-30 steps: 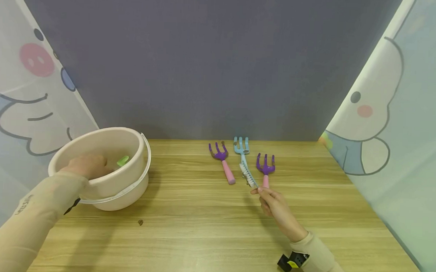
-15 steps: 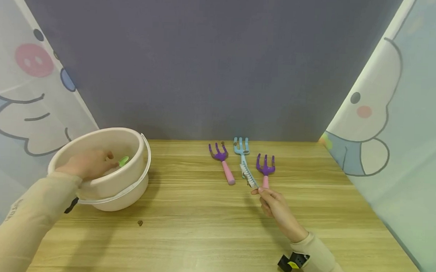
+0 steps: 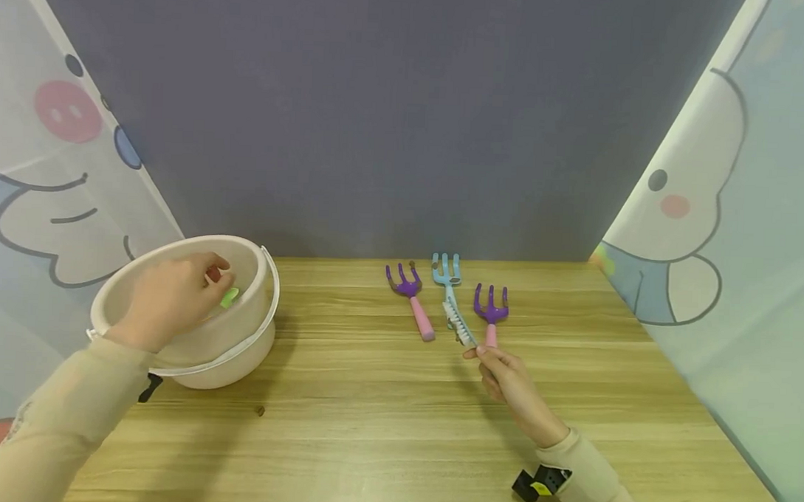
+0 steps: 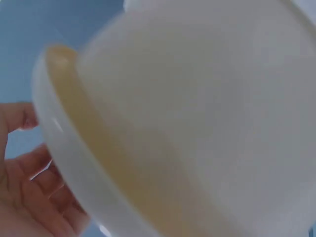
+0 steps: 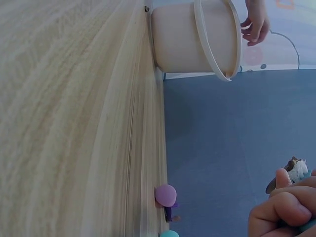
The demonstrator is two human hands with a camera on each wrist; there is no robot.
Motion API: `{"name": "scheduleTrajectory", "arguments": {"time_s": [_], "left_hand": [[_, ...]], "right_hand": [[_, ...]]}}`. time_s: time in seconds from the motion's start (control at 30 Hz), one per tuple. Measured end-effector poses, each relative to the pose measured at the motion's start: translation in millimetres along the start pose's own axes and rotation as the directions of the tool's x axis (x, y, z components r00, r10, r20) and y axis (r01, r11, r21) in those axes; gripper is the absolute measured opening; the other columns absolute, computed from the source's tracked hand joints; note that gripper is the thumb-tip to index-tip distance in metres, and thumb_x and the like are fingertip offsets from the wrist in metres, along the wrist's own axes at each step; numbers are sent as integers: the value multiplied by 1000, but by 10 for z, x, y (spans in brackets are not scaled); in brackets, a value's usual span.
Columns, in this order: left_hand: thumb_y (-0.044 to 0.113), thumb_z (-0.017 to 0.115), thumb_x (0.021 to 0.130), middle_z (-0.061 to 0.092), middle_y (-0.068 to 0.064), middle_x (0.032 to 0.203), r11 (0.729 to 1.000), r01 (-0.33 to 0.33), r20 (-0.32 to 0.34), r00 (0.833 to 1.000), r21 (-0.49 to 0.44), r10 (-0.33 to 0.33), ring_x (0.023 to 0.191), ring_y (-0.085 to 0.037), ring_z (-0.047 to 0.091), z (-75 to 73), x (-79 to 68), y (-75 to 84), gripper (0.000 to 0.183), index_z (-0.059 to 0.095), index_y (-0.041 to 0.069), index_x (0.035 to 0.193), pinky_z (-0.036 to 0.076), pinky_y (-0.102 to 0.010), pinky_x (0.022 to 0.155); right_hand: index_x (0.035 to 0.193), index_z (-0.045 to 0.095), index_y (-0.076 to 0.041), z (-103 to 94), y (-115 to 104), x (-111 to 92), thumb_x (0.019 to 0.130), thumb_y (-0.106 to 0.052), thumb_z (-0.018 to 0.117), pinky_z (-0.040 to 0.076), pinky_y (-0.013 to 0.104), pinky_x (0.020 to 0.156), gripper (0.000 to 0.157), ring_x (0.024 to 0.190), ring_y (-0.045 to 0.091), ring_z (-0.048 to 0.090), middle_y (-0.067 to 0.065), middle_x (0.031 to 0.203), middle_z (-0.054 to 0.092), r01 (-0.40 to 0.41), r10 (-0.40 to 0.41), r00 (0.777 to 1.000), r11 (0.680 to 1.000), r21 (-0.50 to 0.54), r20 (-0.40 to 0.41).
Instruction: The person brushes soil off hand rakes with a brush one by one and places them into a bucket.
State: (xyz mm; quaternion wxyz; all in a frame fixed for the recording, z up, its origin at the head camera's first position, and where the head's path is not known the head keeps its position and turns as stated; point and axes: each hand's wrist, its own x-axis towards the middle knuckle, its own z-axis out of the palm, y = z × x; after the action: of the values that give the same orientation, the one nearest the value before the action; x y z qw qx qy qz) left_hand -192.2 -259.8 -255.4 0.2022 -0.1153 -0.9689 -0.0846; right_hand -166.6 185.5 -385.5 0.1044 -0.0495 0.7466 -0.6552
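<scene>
My left hand (image 3: 174, 295) is over the cream bucket (image 3: 212, 351) at the left, its fingers loosely curled with nothing visible in them. In the right wrist view that hand (image 5: 256, 24) hangs at the bucket's mouth. A light green piece (image 3: 230, 297) shows inside; the rest of it is hidden. My right hand (image 3: 513, 388) pinches the blue handle of a small brush (image 3: 459, 325) between thumb and fingers, white bristles facing left. The brush head (image 5: 297, 169) carries brown dirt in the right wrist view. Behind it lies a light-blue hand rake (image 3: 446, 278), partly covered.
Two purple hand rakes with pink handles lie either side of the blue one: the left rake (image 3: 409, 290) and the right rake (image 3: 490, 312). Brown bits cling to the tines. A brown crumb (image 3: 260, 411) lies on the wooden table (image 3: 342, 441). A grey wall (image 3: 393, 132) stands behind.
My left hand has risen from inside the bucket to above its rim, moving slightly right. The right hand and brush have stayed in place.
</scene>
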Motion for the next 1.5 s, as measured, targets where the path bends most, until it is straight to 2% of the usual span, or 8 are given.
{"name": "scheduleTrajectory", "arguments": {"time_s": [0.13,0.3,0.4,0.53,0.77,1.1,1.27,1.5], "left_hand": [[14,53,82,67,-9,78,998,-62,-173,983,-24,57,65,-24,60,53,-69,179,18,66,4,89,41,-32,52],[10,56,80,66,-6,80,992,-107,-241,967,-72,87,74,-27,60,117,-135,395,14,67,5,89,44,-41,60],[11,57,82,66,-5,82,987,-105,-188,979,-119,82,78,-28,60,191,-165,520,14,67,6,91,46,-43,65],[16,56,85,65,-6,89,979,-59,-23,998,-194,55,82,-26,62,327,-202,684,18,65,6,97,48,-43,71],[24,55,87,64,-5,99,948,26,165,986,-316,27,93,-23,60,622,-146,899,26,64,8,107,49,-40,78],[24,55,88,61,-9,110,840,236,414,910,-489,-14,94,-21,60,1155,124,1098,35,57,5,118,50,-35,76],[32,52,88,56,-12,122,786,365,523,850,-498,-63,108,-28,55,1273,334,1187,45,53,7,125,45,-44,89],[29,54,89,52,-18,123,686,483,642,766,-545,-30,110,-34,52,1512,548,1401,48,48,-4,123,44,-46,93]], "right_hand": [[107,58,-4,-13,13,0,97,-36,41,22,20,41,38,44,4,26,-8,54,31,53,-53,998,999,7,17],[104,59,-7,-22,15,1,97,-38,41,21,21,41,36,45,4,27,-9,54,31,76,-76,997,997,18,28],[104,59,-7,-18,-2,-6,96,-38,41,22,19,42,37,44,4,27,-8,53,31,44,-44,999,999,26,12],[107,57,-4,-6,-25,-12,98,-35,40,23,19,43,37,44,5,27,-7,53,31,21,-21,1000,1000,21,13],[106,58,-4,5,-36,-31,98,-35,40,23,18,43,37,45,5,26,-7,54,31,28,-28,999,999,17,23],[106,58,-4,2,-29,-38,97,-35,41,24,17,43,36,44,4,26,-7,54,31,25,-25,1000,1000,5,11],[105,57,-2,-12,-31,-32,98,-33,40,23,17,42,36,44,4,27,-8,53,31,48,-48,999,999,22,8],[111,53,7,-19,-39,-50,98,-32,41,23,17,42,43,44,4,27,-8,53,31,52,-52,998,998,24,20]]}}
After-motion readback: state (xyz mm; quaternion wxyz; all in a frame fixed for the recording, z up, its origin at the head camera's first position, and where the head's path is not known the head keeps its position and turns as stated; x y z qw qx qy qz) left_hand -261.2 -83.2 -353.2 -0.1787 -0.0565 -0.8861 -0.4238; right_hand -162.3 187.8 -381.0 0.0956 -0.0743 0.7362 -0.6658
